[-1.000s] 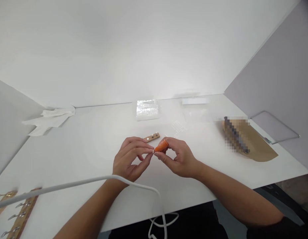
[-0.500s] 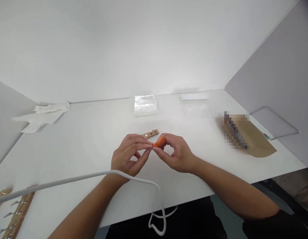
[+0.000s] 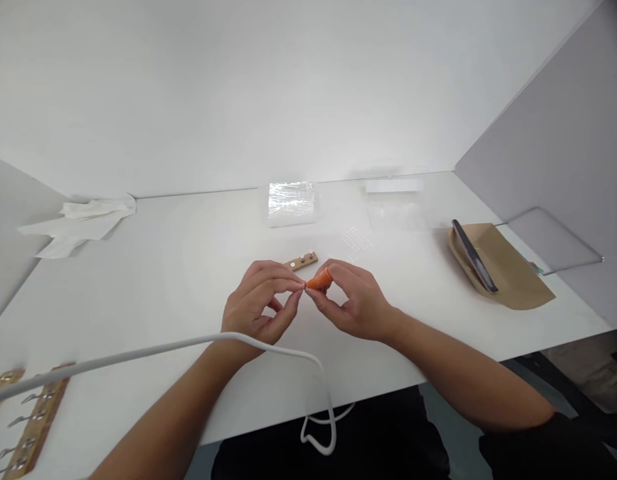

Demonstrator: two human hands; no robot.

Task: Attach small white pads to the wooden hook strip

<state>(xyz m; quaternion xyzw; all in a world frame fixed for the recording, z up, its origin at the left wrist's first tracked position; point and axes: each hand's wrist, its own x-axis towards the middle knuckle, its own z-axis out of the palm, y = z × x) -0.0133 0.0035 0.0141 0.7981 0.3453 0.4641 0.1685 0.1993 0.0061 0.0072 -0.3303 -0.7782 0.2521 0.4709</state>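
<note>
My right hand (image 3: 356,298) is closed around a small orange tapered piece (image 3: 319,279), which looks like a nozzle or a small tube. Its narrow end points left and meets the fingertips of my left hand (image 3: 261,298). There the left thumb and fingers pinch a tiny item, too small to name. Just behind the left fingers lies a short wooden strip (image 3: 308,259) with small metal knobs and a white round dot on it. Its left end is hidden by my left hand.
A clear-wrapped packet (image 3: 291,204) lies at the back, with a sheet of small white squares (image 3: 356,238) nearer. At right, a dark flat device (image 3: 473,257) rests on brown paper (image 3: 518,273). Wooden hook racks (image 3: 43,417) lie at left; a white cable (image 3: 163,347) crosses my left forearm.
The view has shifted slightly, so the table sits a little higher in the picture. Both hands keep nearly the same pose, with the orange piece still at the left fingertips.
</note>
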